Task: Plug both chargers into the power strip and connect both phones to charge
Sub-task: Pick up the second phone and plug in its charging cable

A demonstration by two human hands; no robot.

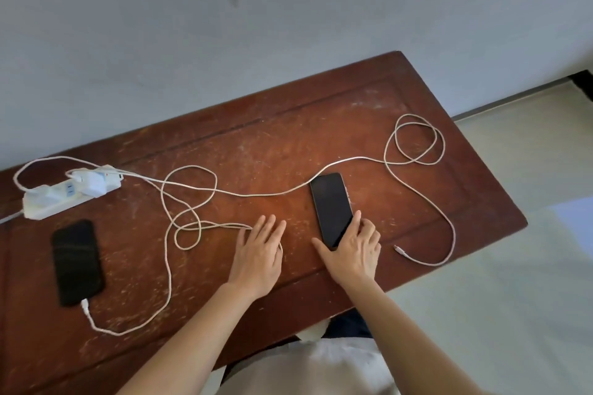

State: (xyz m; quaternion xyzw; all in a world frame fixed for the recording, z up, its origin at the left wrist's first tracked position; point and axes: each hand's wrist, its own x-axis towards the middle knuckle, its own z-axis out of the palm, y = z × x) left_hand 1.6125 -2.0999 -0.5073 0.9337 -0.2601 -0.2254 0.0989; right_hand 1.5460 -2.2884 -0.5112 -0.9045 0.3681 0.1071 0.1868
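Note:
A white power strip lies at the table's back left with two white chargers plugged into it. The left black phone lies screen up with a white cable plug in its near end. The right black phone lies near the middle; my right hand rests on its near end, fingers along its edge. The second cable's free plug lies on the table right of that hand. My left hand lies flat, fingers apart, partly on the first cable.
The brown wooden table stands against a grey wall. The second cable loops at the back right and curves down near the right edge. Pale floor shows to the right. My torso is at the near table edge.

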